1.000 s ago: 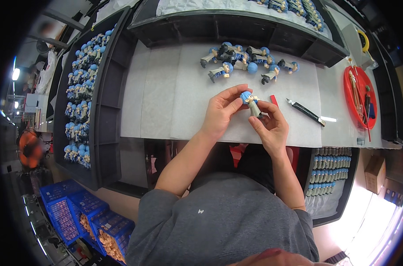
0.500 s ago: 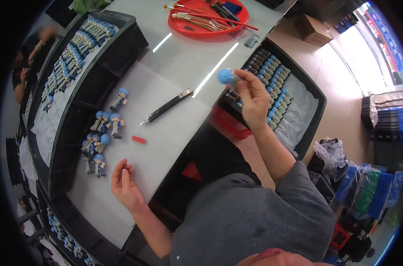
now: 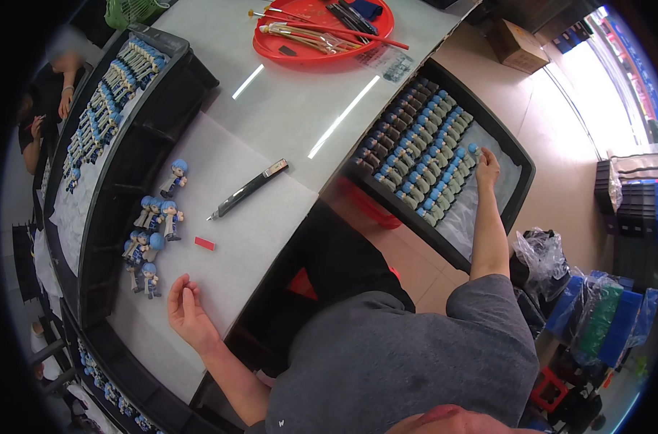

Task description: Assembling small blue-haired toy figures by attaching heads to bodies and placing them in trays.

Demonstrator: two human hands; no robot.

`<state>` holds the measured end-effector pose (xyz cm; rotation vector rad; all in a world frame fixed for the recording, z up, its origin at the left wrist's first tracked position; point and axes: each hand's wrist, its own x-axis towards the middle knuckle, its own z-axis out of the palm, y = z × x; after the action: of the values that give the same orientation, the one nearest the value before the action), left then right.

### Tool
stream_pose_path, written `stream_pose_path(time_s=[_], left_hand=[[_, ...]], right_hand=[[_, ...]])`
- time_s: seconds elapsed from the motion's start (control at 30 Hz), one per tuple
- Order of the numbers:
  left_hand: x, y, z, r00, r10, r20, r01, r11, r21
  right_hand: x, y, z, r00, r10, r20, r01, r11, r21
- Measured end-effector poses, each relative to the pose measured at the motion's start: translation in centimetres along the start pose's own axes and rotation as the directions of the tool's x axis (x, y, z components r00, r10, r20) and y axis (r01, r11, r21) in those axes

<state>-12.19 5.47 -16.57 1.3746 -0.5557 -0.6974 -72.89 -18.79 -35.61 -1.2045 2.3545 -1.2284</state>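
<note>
1. The person's right hand (image 3: 486, 168) is reaching out to the right over a black tray (image 3: 518, 170) beside the table, its fingers pinching a small blue-haired figurine (image 3: 474, 150) at the far end of the rows.
2. That tray is holding rows of figurines (image 3: 423, 163) of the same kind, packed close together on a clear sheet.
3. The left hand (image 3: 188, 312) is resting on the white table (image 3: 285, 108) near the person, palm up, fingers loosely curled and holding nothing.
4. Just beyond the left hand, a cluster of loose figurines (image 3: 151, 235) is lying on the table, with a small red piece (image 3: 204, 244) near them.
5. A black pen-shaped tool (image 3: 248, 189) is lying at a slant in the middle of the table.
6. At the far side, a red round tray (image 3: 271, 45) is carrying brushes (image 3: 321, 32).
7. Along the left, a long black tray (image 3: 137, 116) is holding more figurines.
</note>
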Motion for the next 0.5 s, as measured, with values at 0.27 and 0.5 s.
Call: stream_pose_path(time_s=[0.27,0.5], left_hand=[[-0.8,1.0,-0.7,0.999,0.019,-0.047,-0.019,1.000,-0.008],[-0.5,0.6,0.8,0.999,0.025,0.031,-0.027,0.998,0.061]], right_hand=[[0.5,0.5,3.6,0.983,-0.013,0.181,0.016,1.000,-0.013],[4.8,2.8,1.8,0.929,-0.143,0.342,0.309,0.810,-0.499]])
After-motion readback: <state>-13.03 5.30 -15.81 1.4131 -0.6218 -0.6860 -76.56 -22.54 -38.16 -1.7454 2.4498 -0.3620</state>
